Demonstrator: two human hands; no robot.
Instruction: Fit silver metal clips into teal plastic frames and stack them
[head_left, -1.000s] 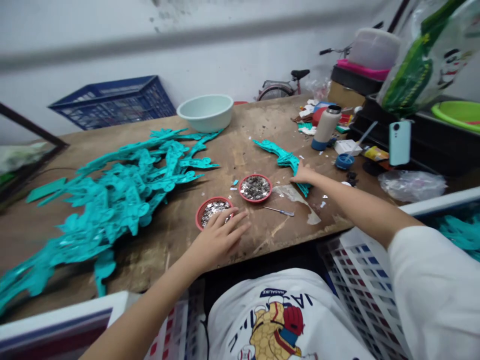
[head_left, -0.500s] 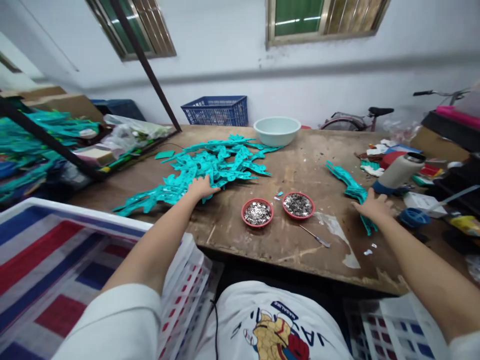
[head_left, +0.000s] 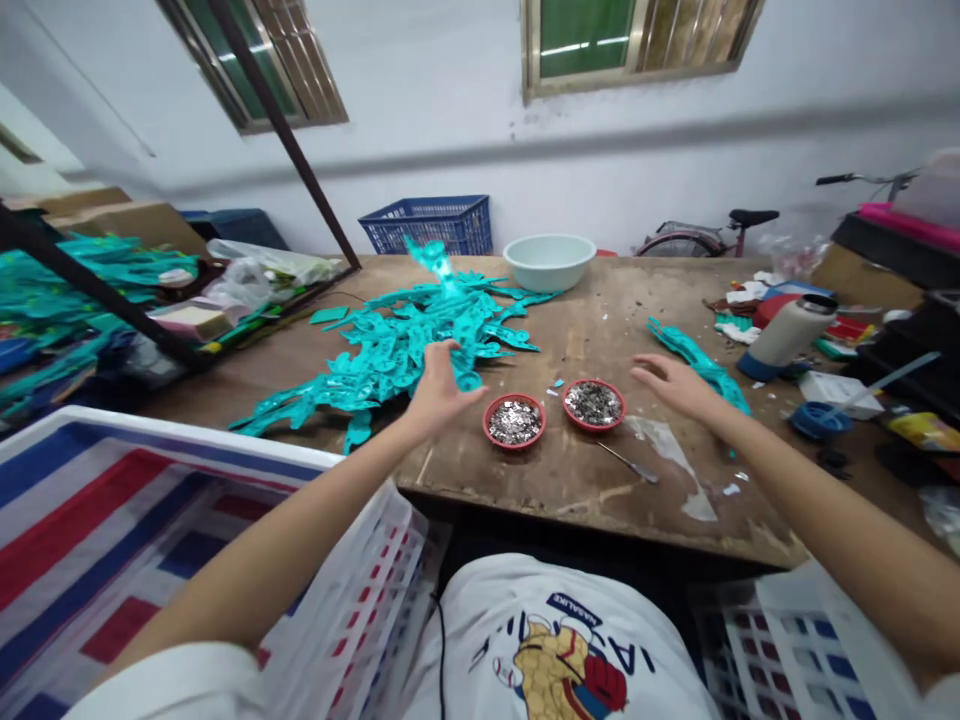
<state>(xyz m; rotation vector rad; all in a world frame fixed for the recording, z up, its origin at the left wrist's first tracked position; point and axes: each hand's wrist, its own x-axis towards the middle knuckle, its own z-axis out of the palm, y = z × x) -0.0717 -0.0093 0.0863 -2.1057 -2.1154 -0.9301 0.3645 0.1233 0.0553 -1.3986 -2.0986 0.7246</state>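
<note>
My left hand (head_left: 441, 392) is closed around a long turquoise plastic part (head_left: 448, 285), which stands up at a tilt above the table; its kind I cannot make out. Behind it spreads a heap of similar turquoise parts (head_left: 382, 345). My right hand (head_left: 679, 388) hovers with fingers apart and nothing in it, just left of a small stack of turquoise parts (head_left: 701, 355). Between my hands sit two red baskets, the left basket (head_left: 487, 432) and the right basket (head_left: 566, 410), both filled with small shiny metal pieces.
A thin tool (head_left: 630, 463) lies before the baskets. At the back stand a pale basin (head_left: 550, 262) and a blue crate (head_left: 427, 225). To the right are a flask (head_left: 787, 335) and a blue cup (head_left: 821, 420). A white crate (head_left: 225, 437) stands left of my lap.
My left hand has lifted a turquoise part from the heap and come slightly right. My right hand has left the small stack and moved left and up.
</note>
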